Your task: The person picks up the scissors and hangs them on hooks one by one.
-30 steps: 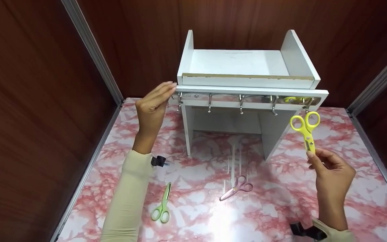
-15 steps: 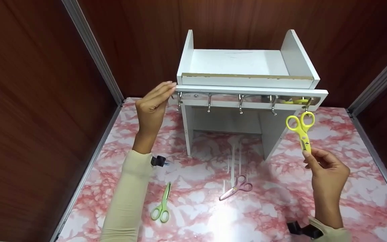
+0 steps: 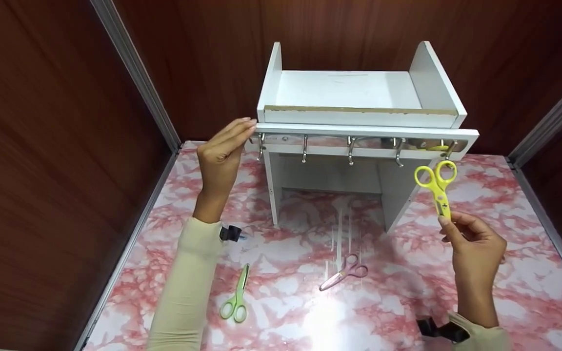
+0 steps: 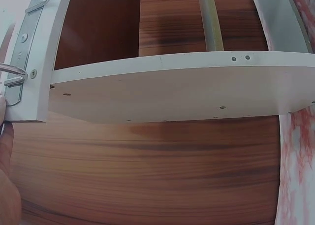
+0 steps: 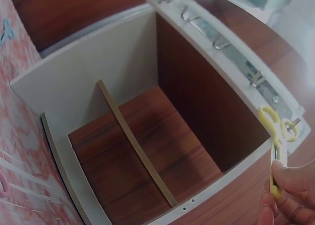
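Note:
My right hand (image 3: 478, 248) pinches yellow scissors (image 3: 439, 193) by the blade end, handle rings up. One ring overlaps the rightmost hook (image 3: 450, 149) of the hook rail (image 3: 369, 130) in the head view; in the right wrist view, that ring of the yellow scissors (image 5: 275, 151) lies right at the hook. The white rail has several metal hooks along a shiny strip. With straight fingers, my left hand (image 3: 220, 158) touches the rail's left end. Only part of the left hand (image 4: 7, 195) enters the left wrist view, beside the hook rail (image 4: 44, 72).
The rail fronts a white shelf unit (image 3: 359, 118) standing on a pink-and-white marbled table (image 3: 281, 312). Green scissors (image 3: 236, 300) lie on the table at the left, and pink scissors (image 3: 343, 274) lie in front of the unit. Dark wood-look walls (image 3: 66, 170) enclose the sides and back.
My right hand has moved slightly left and up with the yellow scissors, bringing a ring to the rightmost hook. The left hand stays at the rail's end.

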The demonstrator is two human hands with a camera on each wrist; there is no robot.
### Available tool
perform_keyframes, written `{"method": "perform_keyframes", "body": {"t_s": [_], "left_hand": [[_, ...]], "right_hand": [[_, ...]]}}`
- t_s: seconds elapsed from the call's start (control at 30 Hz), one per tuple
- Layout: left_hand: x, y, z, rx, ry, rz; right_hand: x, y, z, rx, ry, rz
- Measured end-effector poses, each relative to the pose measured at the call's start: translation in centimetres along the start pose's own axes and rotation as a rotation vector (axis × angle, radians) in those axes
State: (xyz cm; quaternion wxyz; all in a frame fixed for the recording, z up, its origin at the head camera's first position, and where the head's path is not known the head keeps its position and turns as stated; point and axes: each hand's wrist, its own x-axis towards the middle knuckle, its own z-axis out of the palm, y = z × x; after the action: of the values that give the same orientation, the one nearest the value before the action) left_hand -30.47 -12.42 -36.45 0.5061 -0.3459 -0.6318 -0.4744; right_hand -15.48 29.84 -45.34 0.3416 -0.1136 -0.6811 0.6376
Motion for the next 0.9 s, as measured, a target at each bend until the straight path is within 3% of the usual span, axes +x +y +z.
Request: {"method": "perform_keyframes", "body": {"t_s": [0.27, 0.57, 0.9], "left_hand": [[0.1, 0.0, 0.1, -0.014, 0.013, 0.006], [-0.1, 0.1, 0.1, -0.012, 0.011, 0.0], [0.1, 0.1, 0.1, -0.003, 0.01, 0.008]], "right_hand": [[0.1, 0.6, 0.1, -0.014, -0.057, 0.029], [0.1, 1.0, 0.1, -0.007, -0.067, 0.104], [0.3, 1.7, 0.3, 0.068, -0.096, 0.163]]}}
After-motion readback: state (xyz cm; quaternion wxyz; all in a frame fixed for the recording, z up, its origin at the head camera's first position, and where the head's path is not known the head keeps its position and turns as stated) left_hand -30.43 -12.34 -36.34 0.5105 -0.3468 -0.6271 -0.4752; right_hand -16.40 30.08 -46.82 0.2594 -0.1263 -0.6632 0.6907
